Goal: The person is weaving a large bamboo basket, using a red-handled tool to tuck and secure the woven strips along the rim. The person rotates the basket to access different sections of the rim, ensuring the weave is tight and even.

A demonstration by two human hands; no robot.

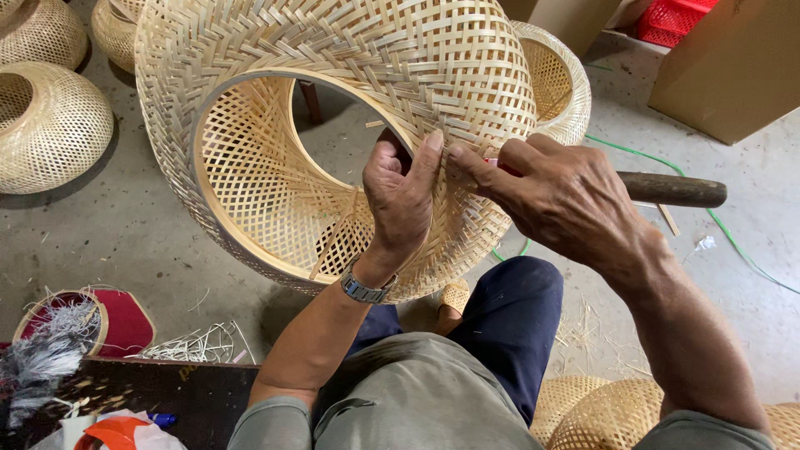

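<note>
A large woven bamboo lampshade (275, 58) with a round open rim is held up in front of me, over my lap. My left hand (400, 196) reaches through the opening and grips the rim, thumb pressed on the outer weave. My right hand (558, 196) holds a tool with a dark wooden handle (671, 190) that sticks out to the right; its fingertips press against the weave beside my left thumb. The tool's working end is hidden behind my fingers. A metal watch (364, 289) sits on my left wrist.
More woven bamboo shades lie on the concrete floor at upper left (50, 125), behind the held one (558, 83) and at lower right (617, 417). Cardboard boxes (733, 67) and a red crate (671, 21) stand at upper right. A green cord (733, 242) crosses the floor.
</note>
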